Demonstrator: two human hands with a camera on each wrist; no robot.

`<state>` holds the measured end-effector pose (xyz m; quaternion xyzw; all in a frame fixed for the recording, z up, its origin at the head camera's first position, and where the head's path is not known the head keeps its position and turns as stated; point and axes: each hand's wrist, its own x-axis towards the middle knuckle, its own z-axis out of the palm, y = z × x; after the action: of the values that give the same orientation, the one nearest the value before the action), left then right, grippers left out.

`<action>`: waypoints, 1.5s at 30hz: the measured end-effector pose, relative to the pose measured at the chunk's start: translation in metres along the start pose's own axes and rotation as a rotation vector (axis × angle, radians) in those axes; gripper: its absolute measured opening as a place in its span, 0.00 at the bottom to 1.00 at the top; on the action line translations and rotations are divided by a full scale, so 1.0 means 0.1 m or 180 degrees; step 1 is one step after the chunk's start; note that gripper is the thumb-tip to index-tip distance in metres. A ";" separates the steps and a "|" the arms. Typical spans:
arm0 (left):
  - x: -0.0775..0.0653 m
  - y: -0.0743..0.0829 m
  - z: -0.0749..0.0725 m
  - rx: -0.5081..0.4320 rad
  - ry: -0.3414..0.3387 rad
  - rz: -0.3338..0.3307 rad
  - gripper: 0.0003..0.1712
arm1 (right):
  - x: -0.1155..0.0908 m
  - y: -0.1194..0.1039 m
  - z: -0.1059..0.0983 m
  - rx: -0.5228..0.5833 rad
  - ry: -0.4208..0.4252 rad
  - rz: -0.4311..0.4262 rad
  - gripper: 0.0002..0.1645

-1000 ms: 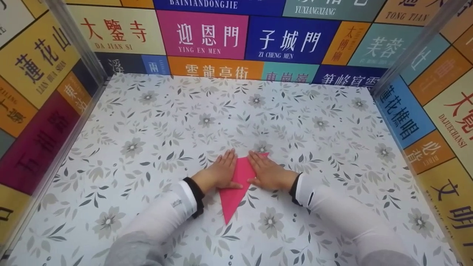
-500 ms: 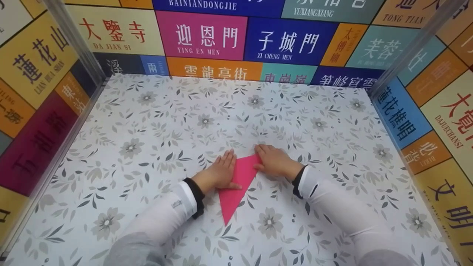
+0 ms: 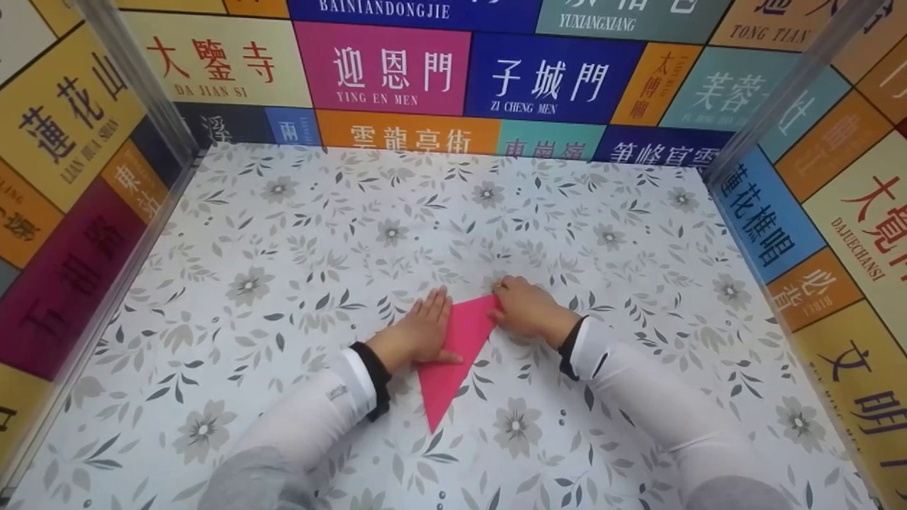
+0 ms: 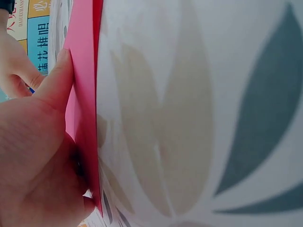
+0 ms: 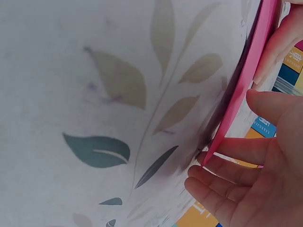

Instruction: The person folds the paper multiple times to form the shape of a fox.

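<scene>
A folded sheet of pink paper (image 3: 453, 375) lies on the patterned tabletop in the head view, its sharp point toward the person. The left hand (image 3: 424, 331) rests on its left side, fingers straight and thumb spread across the paper. At the upper right corner is the right hand (image 3: 528, 309), its fingers bent around that corner. In the right wrist view, the paper's edge (image 5: 241, 85) runs to the right hand's fingertips (image 5: 194, 184), with some fingers past the edge and the thumb close to the sheet. The left wrist view shows the left thumb against the paper (image 4: 85, 94).
White cloth with grey flowers and leaves covers the table (image 3: 319, 234). Upright panels with colourful printed signs (image 3: 382, 71) border the back and both sides. Clear corner posts (image 3: 772, 92) stand at the back corners.
The right hand has shifted right from lying flat on the paper to its upper right corner, and its fingers have bent there. The left hand and the paper have stayed in place.
</scene>
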<state>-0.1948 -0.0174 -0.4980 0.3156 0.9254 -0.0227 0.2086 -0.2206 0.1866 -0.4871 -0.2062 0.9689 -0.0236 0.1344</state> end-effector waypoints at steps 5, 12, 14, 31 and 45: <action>0.02 -0.02 0.01 0.0046 -0.0011 -0.0006 0.63 | 0.06 0.03 -0.06 0.0133 0.0015 -0.0063 0.24; 0.03 -0.02 0.04 0.0026 0.0034 -0.0024 0.63 | 0.14 0.11 -0.13 0.0779 0.0091 -0.0066 0.18; 0.04 -0.02 0.06 0.0053 0.0055 -0.0025 0.63 | 0.15 0.13 -0.14 0.0990 0.0124 -0.0064 0.15; 0.18 -0.14 -0.29 -0.1466 0.0606 -0.0038 0.58 | 0.16 0.18 -0.19 0.1649 0.0447 -0.0230 0.06; 0.41 -0.28 -0.47 -0.2243 0.0133 0.0311 0.30 | 0.14 0.19 -0.33 0.1739 0.0449 -0.0317 0.06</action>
<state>-0.2581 -0.0079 -0.4745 0.2685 0.8643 0.3144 0.2865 -0.2493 0.1983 -0.4611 -0.2075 0.9223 -0.3047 0.1159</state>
